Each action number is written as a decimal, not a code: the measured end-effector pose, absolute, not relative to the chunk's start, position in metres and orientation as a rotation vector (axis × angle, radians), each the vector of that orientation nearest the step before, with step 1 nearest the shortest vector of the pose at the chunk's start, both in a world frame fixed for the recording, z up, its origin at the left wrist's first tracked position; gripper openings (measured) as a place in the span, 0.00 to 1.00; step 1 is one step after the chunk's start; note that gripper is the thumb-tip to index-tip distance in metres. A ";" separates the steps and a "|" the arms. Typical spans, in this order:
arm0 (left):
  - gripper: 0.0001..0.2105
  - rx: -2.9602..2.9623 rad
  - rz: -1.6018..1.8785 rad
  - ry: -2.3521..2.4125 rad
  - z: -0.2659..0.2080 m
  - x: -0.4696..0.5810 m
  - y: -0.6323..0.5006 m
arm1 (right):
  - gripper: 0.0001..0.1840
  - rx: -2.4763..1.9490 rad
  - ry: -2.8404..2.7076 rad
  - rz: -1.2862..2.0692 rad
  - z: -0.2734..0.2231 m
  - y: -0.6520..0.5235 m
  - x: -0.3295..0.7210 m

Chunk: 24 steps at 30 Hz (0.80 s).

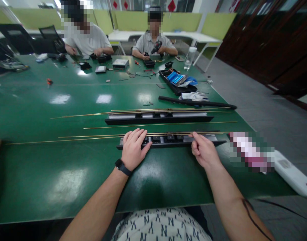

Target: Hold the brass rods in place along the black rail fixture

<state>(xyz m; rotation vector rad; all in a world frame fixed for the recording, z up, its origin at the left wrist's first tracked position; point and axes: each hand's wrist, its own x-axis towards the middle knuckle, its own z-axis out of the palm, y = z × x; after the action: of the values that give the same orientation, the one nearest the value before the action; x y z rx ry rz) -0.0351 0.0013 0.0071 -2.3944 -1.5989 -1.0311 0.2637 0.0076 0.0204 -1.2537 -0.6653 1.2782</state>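
In front of me lies a long black and silver metal rail (158,145), with small black blocks set along its channel. Thin brass-coloured rods (93,136) run lengthwise over it and stick out far to the left. My left hand (134,147) rests palm down across the rail's left end and the rods, fingers stretched out. Near the right end, my right hand (205,149) is closed, its index fingertip and thumb at the rods; the exact grip is partly hidden. A second, similar rail (156,119) lies parallel behind, with more rods along it.
A single rod (158,125) lies between the rails. Behind are a black bar (201,102), white gloves (193,96) and a black tray (177,88) of parts. A white device (292,172) sits at the right edge. Two people work across the green table (68,180).
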 end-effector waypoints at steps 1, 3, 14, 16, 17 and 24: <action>0.21 -2.397 -1.030 -1.601 0.007 -0.035 0.001 | 0.24 -1.254 -0.665 1.276 0.020 0.008 0.264; 0.21 -2.400 -1.027 -1.604 0.007 -0.035 0.001 | 0.23 -1.252 -0.661 1.273 0.020 0.008 0.263; 0.21 -2.401 -1.031 -1.603 0.007 -0.036 0.001 | 0.19 -1.260 -0.561 1.157 0.023 0.008 0.277; 0.21 -2.398 -1.031 -1.602 0.007 -0.036 0.001 | 0.19 -1.272 -0.535 1.127 0.023 0.008 0.279; 0.21 -2.398 -1.030 -1.601 0.007 -0.036 0.001 | 0.19 -1.279 -0.529 1.118 0.023 0.008 0.278; 0.22 -2.407 -1.018 -1.621 0.008 -0.035 0.001 | 0.23 -1.336 -0.642 1.154 0.021 0.009 0.272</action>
<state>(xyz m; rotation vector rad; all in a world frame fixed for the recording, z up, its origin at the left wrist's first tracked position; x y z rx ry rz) -0.0354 0.0010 0.0079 -2.4066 -1.6205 -1.0184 0.2719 0.0086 0.0205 -1.3355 -0.6416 1.1543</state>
